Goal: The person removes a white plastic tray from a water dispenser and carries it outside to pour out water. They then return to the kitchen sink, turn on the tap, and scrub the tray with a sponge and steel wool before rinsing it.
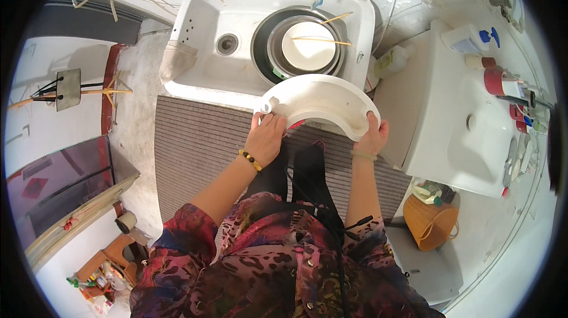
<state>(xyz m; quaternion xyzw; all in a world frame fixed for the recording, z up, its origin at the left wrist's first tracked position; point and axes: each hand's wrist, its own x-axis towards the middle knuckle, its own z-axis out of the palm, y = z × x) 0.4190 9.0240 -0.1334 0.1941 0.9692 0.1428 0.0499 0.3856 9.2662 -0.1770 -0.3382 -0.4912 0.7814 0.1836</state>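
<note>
Between both hands is a white crescent-shaped basin (310,96), its hollow facing up and its inner curve toward my body. My left hand (266,138) grips its left end, beside a small round fitting (266,108). At the right end, my right hand (372,136) has the thumb over the rim. The basin is above the floor mat, and its far edge overlaps the front rim of a white sink (204,89) in the view. Inside the sink, nested metal bowls (259,51) hold a white bowl (308,58). One chopstick (321,40) lies across the white bowl; another (337,17) rests by the metal rims.
A cloth (177,60) hangs over the sink's left corner. Right of me stands a washbasin (452,140) with a pump bottle (466,39) and red cups (493,81) along its back. A woven basket (428,216) is below it. A ribbed mat (195,153) covers the floor.
</note>
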